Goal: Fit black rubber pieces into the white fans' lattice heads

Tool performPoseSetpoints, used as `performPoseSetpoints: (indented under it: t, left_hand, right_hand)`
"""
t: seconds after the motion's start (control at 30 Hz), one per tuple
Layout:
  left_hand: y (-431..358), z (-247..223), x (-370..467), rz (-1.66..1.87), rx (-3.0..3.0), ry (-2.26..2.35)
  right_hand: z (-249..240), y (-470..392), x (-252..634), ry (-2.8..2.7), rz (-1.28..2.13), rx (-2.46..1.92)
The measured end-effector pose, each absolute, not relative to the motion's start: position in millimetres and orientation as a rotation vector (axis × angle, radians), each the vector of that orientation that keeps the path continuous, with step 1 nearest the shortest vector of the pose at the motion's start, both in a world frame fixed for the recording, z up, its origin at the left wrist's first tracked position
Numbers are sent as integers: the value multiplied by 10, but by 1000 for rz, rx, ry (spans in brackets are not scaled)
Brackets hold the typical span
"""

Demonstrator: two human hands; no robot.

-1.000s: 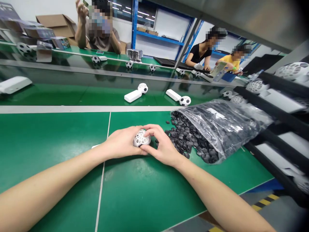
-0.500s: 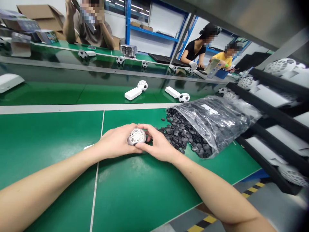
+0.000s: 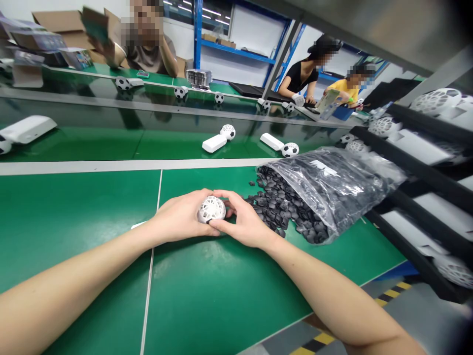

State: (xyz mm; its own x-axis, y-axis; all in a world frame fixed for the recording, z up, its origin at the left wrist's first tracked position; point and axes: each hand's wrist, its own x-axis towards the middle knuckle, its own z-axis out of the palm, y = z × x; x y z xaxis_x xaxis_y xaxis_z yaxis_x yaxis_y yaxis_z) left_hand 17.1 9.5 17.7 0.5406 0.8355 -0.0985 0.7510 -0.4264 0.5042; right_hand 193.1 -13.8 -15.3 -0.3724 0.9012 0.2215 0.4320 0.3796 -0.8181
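A white ball with an openwork surface point(image 3: 212, 209) is held between both hands above the green table point(image 3: 207, 296). My left hand point(image 3: 183, 214) wraps round its left side, with a white piece point(image 3: 138, 225) partly showing beneath the wrist. On the ball's right side my right hand point(image 3: 238, 217) grips it with thumb and fingers, the thumb at its lower edge. Small black pieces point(image 3: 277, 199) lie heaped just right of my right hand, spilling from a clear plastic bag point(image 3: 332, 182).
Beyond the white table edge point(image 3: 92, 166), a conveyor belt point(image 3: 166, 143) bears white handles with football-patterned balls point(image 3: 290, 149). Black racks point(image 3: 424, 217) with similar parts stand at the right. Several people sit across the line; one person's raised hand point(image 3: 105, 49) holds a dark flat object.
Items on the near belt have shifted right, and a ball has come into view at the far left. The person across has moved the dark object leftward. My hands keep their hold.
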Motion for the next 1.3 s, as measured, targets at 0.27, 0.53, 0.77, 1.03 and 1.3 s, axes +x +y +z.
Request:
performPoseSetpoints:
  t: [0.27,0.53,0.77,1.03,1.3]
  left_hand:
    - [98,130,168,231,2355,1286]
    - [167,151,92,94,2476,1260]
    - [246,101,21,238,2681,1207]
    - [252,73,39,252,2658,1201]
    - [252,47,17,239,2637,1218]
  right_hand:
    - [-90,-122,1941,-2007,871,-1166]
    - [40,155,2455,-2112,136,-1849]
    - [37,169,2493,-2260,-48,-2127]
    - [32,135,2332,-2443,-372,-2081]
    - [39,89,2347,-2458,-210,-2022]
